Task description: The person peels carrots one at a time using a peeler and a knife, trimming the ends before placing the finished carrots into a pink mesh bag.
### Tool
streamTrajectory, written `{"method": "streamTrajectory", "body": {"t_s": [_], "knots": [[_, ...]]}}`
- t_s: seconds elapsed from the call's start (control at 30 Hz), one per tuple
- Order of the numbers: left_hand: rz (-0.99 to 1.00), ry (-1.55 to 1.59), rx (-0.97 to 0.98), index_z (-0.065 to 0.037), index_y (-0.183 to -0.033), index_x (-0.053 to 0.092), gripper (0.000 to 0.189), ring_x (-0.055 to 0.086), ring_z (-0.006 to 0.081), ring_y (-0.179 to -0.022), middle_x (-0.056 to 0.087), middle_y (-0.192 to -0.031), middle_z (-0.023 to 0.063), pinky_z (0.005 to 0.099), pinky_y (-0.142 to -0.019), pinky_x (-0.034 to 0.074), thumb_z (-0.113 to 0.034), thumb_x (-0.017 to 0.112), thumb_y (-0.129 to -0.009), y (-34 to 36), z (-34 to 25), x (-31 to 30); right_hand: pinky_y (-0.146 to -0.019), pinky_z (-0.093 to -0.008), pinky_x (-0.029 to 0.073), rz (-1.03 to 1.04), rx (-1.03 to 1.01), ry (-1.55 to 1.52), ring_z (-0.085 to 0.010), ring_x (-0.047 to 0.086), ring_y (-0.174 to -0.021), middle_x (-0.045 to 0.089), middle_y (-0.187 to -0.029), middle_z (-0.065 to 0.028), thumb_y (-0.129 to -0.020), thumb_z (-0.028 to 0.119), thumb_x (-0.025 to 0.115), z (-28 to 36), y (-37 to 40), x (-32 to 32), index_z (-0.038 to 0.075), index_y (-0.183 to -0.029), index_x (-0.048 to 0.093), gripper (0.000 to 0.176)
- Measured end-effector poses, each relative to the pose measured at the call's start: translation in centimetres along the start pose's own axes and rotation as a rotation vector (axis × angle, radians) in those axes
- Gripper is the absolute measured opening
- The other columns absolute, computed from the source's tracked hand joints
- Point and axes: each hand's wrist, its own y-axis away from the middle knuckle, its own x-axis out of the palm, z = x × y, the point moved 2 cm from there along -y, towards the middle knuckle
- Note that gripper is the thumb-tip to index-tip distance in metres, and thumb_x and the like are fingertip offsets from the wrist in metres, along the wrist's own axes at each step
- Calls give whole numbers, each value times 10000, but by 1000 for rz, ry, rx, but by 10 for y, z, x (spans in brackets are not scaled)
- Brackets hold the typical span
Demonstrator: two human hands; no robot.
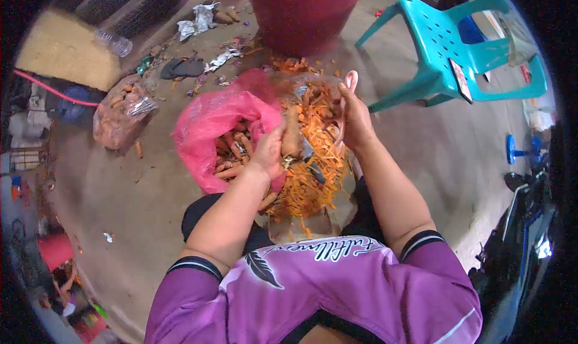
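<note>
My left hand (269, 151) is closed round a large unpeeled carrot (292, 134), held upright above a heap of orange peelings (310, 190). To its left gapes a pink mesh sack (201, 118) with many small carrots (232, 148) inside. My right hand (357, 116) grips a pale pink looped tool (351, 81) at the right side of the heap; its working end is hard to make out. A grey and dark object (313, 163) lies on the peelings between my hands.
A red bin (304, 18) stands beyond the heap, and a teal plastic chair (439, 55) is at the right. A clear bag of carrots (123, 112) sits on the left. A dark sandal (182, 68) and scraps litter the floor.
</note>
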Motion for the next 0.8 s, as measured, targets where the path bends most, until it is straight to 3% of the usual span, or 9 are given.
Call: {"method": "streamTrajectory", "body": {"t_s": [0.07, 0.2, 0.33, 0.43, 0.47, 0.53, 0.7, 0.73, 0.8], "knots": [[-167, -51, 26, -58, -1042, 466, 274, 548, 192, -747, 548, -840, 74, 303, -662, 456, -247, 448, -844, 5, 0, 12, -487, -281, 409, 39, 11, 89, -155, 470, -591, 463, -700, -52, -811, 310, 497, -4, -10, -3, 21, -900, 476, 303], [-294, -1248, 824, -31, -1042, 441, 316, 486, 240, -893, 485, -926, 118, 304, -762, 397, -123, 561, -764, 13, -15, 28, -489, -249, 382, -31, -110, 332, -119, 448, -566, 478, -669, -23, -825, 245, 502, -3, -15, -2, 47, -923, 507, 221], [-215, -1300, 991, -30, -1024, 429, 309, 485, 228, -876, 478, -943, 102, 312, -744, 400, -124, 569, -766, 22, -19, 35, -500, -280, 410, -8, -176, -189, -147, 510, -566, 487, -646, -20, -817, 280, 532, 0, -18, 3, 107, -802, 468, 185], [-131, -767, 539, -41, -1045, 432, 275, 495, 188, -861, 489, -951, 61, 308, -738, 415, -169, 525, -820, 12, -9, 22, -504, -287, 418, 104, -29, -329, -147, 513, -571, 493, -655, -21, -818, 276, 532, -12, -13, 10, 111, -812, 460, 181], [-102, -561, 442, -44, -1060, 438, 275, 501, 182, -868, 498, -960, 59, 303, -756, 414, -195, 494, -837, 11, -7, 22, -534, -277, 443, 113, -19, -372, -168, 526, -613, 526, -683, -50, -808, 224, 552, -19, -14, 19, 41, -869, 480, 207], [-41, -151, 234, -50, -1089, 449, 294, 514, 169, -880, 518, -980, 53, 292, -793, 413, -246, 430, -871, 8, -1, 26, -468, -264, 427, 91, -51, -140, -156, 516, -563, 514, -670, -34, -791, 227, 571, -27, -9, 20, 53, -844, 492, 198], [-98, -38, 90, -70, -1066, 472, 342, 552, 170, -799, 550, -917, 62, 315, -707, 471, -333, 346, -887, 4, 7, 8, -439, -241, 403, -102, -63, -199, -134, 480, -526, 470, -655, -23, -766, 239, 599, -23, -17, 6, 54, -822, 483, 226], [-128, -18, 73, -69, -1059, 469, 340, 550, 174, -774, 549, -889, 59, 315, -692, 472, -331, 333, -891, 4, 7, 9, -426, -248, 380, -117, -125, -103, -124, 470, -502, 467, -658, -15, -766, 293, 592, -22, -12, 9, 62, -890, 481, 284], [-166, 16, 49, -63, -1051, 476, 348, 554, 182, -764, 553, -877, 65, 324, -683, 476, -337, 341, -885, 1, 9, 10, -413, -238, 370, -109, -112, -67, -114, 462, -490, 468, -638, -9, -757, 248, 606, -21, 1, 21, 61, -802, 489, 226]]}}
